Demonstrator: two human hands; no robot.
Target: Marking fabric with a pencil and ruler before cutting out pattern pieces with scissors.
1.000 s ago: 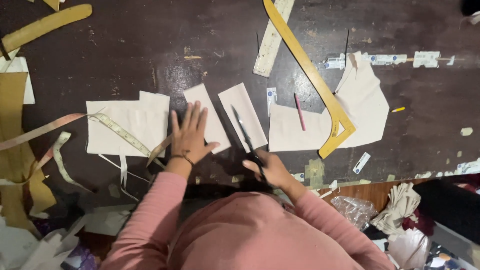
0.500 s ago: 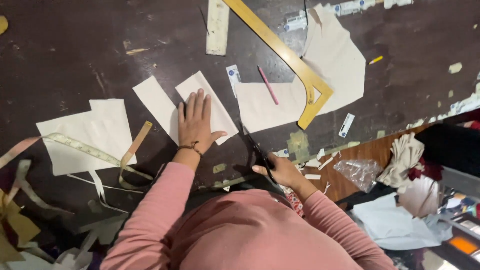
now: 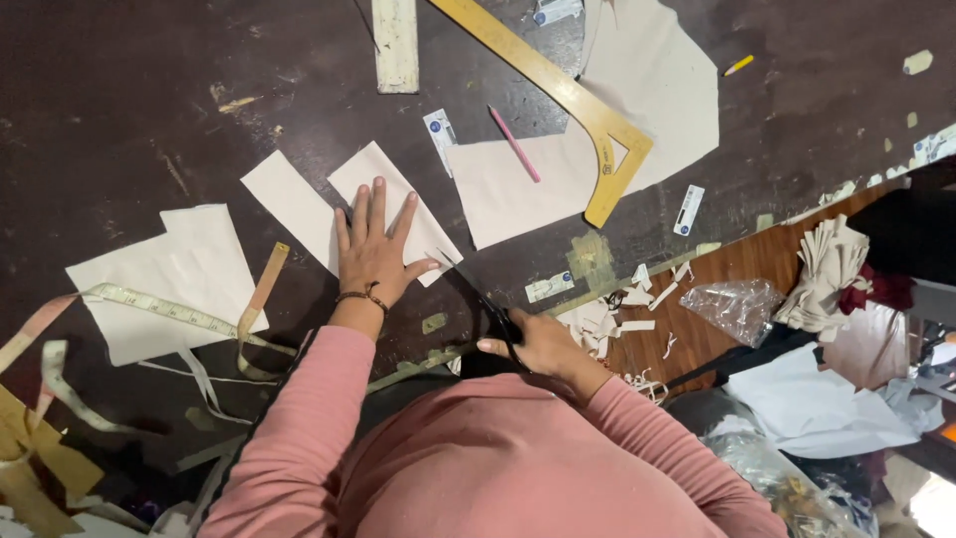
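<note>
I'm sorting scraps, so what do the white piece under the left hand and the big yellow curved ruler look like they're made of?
White piece: likely paper or stiff interfacing; flat, matte, crisp straight edges. Yellow curved ruler: probably plastic or varnished wood; rigid, smooth, slightly glossy.

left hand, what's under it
The left hand lies flat on a white paper strip on the dark table. A second strip sits beside it. The paper under the palm is hidden.
</note>
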